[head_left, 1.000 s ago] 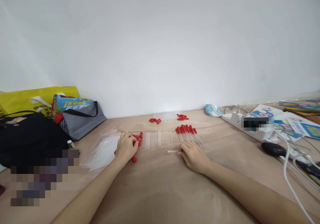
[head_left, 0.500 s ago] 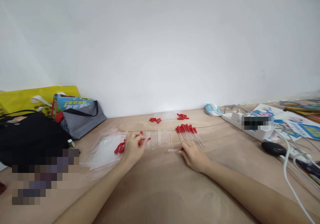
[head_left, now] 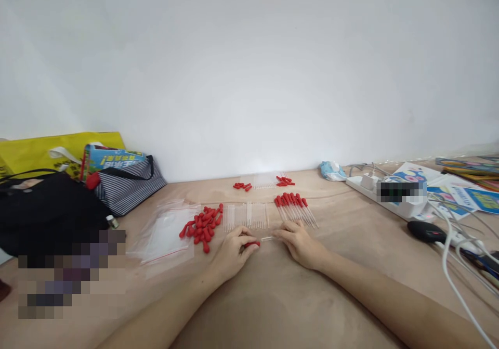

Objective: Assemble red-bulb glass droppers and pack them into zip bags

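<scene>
While the left hand point(head_left: 236, 247) pinched a single red dropper bulb point(head_left: 253, 244) between thumb and fingers, the right hand point(head_left: 300, 242), its fingers drawn nearly together, had hold of a clear pipette tube point(head_left: 267, 238) whose bare end stuck out toward the bulb. Both pieces were between the hands, low over the wooden tabletop point(head_left: 249, 302), near each other; whether they touched was too small to tell.

Poor alignment looked the likeliest trouble: if the tube met the bulb's mouth at a slant, it could glance off or, if it was glass, crack under a sideways push. Too loose a pinch might let it slide back through the fingers.

Because the right hand lay just in front of the fan of bulbed pipettes point(head_left: 293, 206), a shove away from the body could set them rolling. The row of bare tubes point(head_left: 245, 217) ran just beyond the left fingers, and a careless wrist swing could scatter the heap of loose bulbs point(head_left: 201, 224) across the zip bags point(head_left: 166, 237).
</scene>
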Tool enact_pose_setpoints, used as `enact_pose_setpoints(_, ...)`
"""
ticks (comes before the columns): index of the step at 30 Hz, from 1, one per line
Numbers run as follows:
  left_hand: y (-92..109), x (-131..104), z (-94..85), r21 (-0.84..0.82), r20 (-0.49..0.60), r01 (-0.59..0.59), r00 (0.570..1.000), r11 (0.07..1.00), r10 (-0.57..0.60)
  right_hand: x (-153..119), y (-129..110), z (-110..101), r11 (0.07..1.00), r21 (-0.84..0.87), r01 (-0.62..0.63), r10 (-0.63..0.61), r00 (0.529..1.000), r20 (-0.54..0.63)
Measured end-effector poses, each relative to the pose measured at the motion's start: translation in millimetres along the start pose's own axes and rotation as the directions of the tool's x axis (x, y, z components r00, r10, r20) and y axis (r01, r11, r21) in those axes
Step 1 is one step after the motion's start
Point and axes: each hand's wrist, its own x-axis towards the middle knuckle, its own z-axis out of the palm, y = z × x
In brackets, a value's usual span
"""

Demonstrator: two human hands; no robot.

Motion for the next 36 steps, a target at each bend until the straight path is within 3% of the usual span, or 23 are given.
enact_pose_setpoints(4,1.2,1.6,2.2,-0.035,-0.036,-0.002,0.999,0.999,0.001,-0.5,-1.6,0.2,0.999,0.024,-0.023,0.023,1.0,-0.005)
enact_pose_setpoints(12,4.9,1.2,2.5,0.048,0.003,0.01,1.0,0.999,-0.01,0.2,-4.1,-0.4,0.999,0.033,-0.001,0.001,1.0,-0.018)
enact_pose_setpoints(21,1.2,2.5,4.3,-0.062,0.059,0.009,0.998,0.998,-0.005,0.0,-5.8,-4.2,0.998,0.042,0.05,-0.05,0.999,-0.003)
enact_pose_setpoints(30,5.0,0.2,2.4,-0.023,0.028,0.011,1.0,1.0,-0.011,3.9,-4.8,-12.5,0.987,-0.107,0.118,-0.111,0.991,0.07)
enact_pose_setpoints(36,7.1,-1.2,2.7,0.043,0.027,-0.074,0.997,0.996,0.073,2.2,-9.7,-11.9,0.97,-0.186,0.156,-0.146,0.987,0.064)
